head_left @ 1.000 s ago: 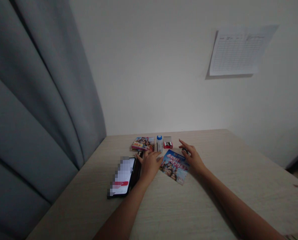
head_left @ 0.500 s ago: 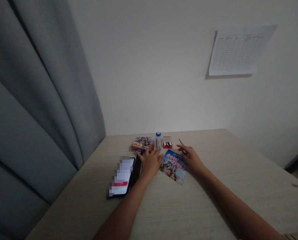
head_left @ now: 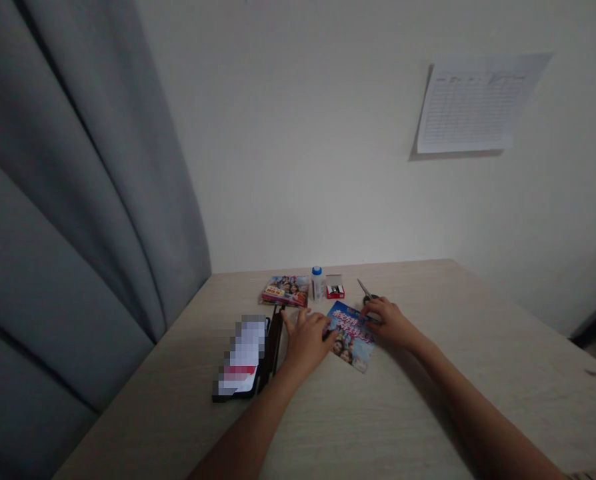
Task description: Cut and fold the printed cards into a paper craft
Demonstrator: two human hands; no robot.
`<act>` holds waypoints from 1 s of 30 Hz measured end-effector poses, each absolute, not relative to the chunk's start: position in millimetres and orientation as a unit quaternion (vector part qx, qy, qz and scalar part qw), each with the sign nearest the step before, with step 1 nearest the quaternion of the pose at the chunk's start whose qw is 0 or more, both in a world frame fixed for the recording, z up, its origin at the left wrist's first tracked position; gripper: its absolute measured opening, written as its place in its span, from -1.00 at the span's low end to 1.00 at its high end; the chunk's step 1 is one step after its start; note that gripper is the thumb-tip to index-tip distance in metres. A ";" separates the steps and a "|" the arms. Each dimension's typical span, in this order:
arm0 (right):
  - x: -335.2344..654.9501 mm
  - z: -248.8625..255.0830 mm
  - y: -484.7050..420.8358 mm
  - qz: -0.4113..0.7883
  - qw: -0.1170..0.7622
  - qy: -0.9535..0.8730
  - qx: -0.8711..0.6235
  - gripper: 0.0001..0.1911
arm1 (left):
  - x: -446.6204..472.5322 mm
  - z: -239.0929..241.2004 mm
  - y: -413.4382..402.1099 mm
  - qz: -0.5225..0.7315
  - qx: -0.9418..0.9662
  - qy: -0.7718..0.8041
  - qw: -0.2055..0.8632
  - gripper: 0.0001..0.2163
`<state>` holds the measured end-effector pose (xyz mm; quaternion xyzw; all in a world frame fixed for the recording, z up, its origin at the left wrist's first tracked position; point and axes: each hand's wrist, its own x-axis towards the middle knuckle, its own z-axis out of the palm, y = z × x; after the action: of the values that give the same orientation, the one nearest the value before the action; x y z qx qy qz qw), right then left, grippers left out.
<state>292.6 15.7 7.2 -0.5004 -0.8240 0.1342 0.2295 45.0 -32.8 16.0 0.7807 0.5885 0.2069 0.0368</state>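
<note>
My left hand lies flat on the table with its fingers spread, and its thumb touches the left edge of a blue printed leaflet. My right hand rests at the leaflet's far right corner, fingers curled over the handles of small scissors whose blades point away from me. Behind the hands stand a colourful booklet, a small white bottle with a blue cap and a small red and white box.
A phone with a lit screen lies in an open dark case just left of my left hand. The pale wooden table meets a white wall. A grey curtain hangs at the left; a printed sheet is on the wall.
My right hand has drawn back slightly and curled its fingers over the scissors. My left hand slid right, towards the leaflet's edge.
</note>
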 end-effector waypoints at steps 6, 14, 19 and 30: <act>299.8 15.6 10.9 0.134 0.178 -0.829 -0.514 -0.85 | 41.0 12.2 -32.4 0.210 0.786 0.581 0.034 -0.70; 298.7 14.2 9.7 0.137 0.155 -0.843 -0.496 -0.84 | 30.0 6.4 -22.4 0.195 0.787 0.583 0.044 -0.69; 293.1 15.8 5.9 0.127 0.167 -0.853 -0.477 -0.88 | 25.9 9.4 -16.3 0.200 0.796 0.568 0.059 -0.74; 278.6 23.0 -3.1 0.123 0.179 -0.886 -0.410 -0.75 | 24.2 13.6 -20.4 0.177 0.804 0.565 0.063 -0.61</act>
<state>278.6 -3.1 23.0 -0.4104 -0.8856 0.1231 0.1790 24.2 -20.4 13.6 0.8035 0.5648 0.1771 0.0628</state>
